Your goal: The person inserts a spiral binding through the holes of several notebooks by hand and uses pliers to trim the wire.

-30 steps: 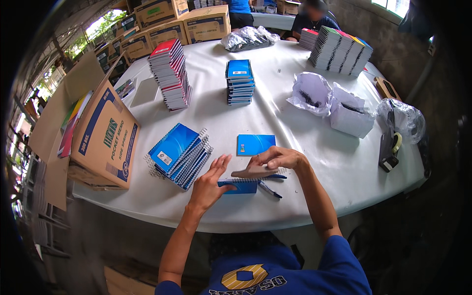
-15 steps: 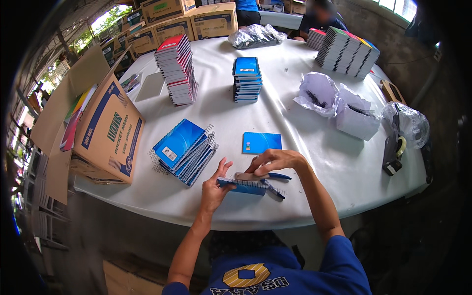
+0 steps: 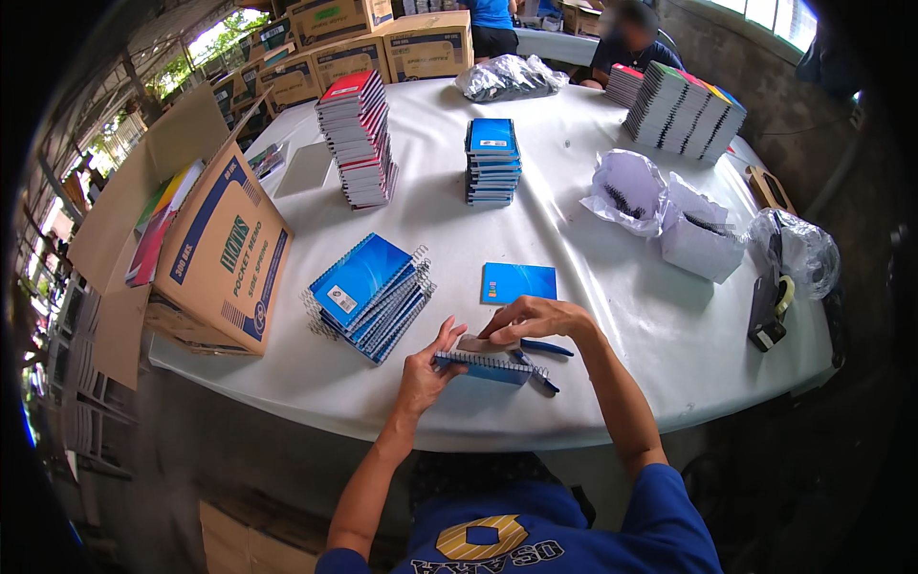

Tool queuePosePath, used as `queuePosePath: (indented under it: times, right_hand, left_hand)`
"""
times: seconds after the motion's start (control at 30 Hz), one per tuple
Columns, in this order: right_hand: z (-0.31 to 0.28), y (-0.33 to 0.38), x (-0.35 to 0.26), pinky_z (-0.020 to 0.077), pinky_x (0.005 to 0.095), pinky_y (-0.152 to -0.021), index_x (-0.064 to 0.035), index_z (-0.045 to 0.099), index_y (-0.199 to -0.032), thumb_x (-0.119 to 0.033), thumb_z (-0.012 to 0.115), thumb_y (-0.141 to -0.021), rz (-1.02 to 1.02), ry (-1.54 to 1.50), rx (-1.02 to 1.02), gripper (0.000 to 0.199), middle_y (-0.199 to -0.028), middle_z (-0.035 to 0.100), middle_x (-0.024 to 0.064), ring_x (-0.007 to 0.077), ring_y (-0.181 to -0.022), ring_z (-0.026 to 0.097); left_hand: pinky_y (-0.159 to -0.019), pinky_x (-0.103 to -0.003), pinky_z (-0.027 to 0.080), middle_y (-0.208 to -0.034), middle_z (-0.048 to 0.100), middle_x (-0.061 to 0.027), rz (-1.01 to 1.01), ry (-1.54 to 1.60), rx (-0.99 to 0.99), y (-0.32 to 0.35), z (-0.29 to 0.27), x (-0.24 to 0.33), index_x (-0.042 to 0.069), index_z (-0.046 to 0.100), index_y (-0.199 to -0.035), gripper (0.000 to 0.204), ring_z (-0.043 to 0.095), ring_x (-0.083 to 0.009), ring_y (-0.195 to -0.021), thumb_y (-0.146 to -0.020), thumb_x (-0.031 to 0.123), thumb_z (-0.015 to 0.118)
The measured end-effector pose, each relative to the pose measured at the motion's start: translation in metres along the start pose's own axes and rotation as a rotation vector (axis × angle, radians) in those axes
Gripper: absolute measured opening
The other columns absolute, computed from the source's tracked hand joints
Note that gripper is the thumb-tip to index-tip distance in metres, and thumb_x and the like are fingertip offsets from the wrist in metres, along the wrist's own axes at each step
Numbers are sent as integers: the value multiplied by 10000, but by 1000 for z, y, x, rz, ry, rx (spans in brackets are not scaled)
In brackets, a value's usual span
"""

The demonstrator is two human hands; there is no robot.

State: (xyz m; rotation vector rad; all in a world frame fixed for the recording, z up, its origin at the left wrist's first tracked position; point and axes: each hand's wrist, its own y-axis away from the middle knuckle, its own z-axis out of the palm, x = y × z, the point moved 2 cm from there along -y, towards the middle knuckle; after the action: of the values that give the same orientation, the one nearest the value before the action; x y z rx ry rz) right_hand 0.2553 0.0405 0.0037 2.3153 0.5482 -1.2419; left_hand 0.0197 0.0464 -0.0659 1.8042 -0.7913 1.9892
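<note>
A small spiral notebook (image 3: 483, 365) is held at the table's (image 3: 612, 249) near edge, long axis left to right. Its left end is pinched by the left hand (image 3: 426, 368); its top is pressed by the curled right hand (image 3: 535, 320).

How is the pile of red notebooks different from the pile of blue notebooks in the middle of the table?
The red notebook stack is taller than the blue notebook stack. The red notebook stack leans and looks uneven; the blue notebook stack stands straighter and neater. The red one sits further to the person's left. Both rest on the white table, untouched by either hand.
</note>
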Motion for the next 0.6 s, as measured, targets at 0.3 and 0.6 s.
queuePosePath:
  times: [0.3, 0.6]
  right_hand:
    - [-39, 145, 21, 440, 394, -899, -117, 748, -1095, -399, 773, -777, 351, 112, 480, 426, -1073, 659, 148, 275, -1039, 605]
    - [103, 73, 22, 351, 525, -994, -138, 473, -1398, -313, 722, -829, 186, 705, 819, 645, -1314, 468, 214, 351, -1222, 450]
  left_hand:
    - [-1111, -338, 352, -1378, 556, -156, -45, 48, -225, -10, -11, 14, -6, 510, -1378, 685, 488, -226, -1309, -831, 344, 729]
    - [-1179, -457, 109, -1450, 510, -89, 127, -548, 19, 4, 8, 6, 72, 473, -1427, 562, 316, -301, -1442, -945, 330, 604]
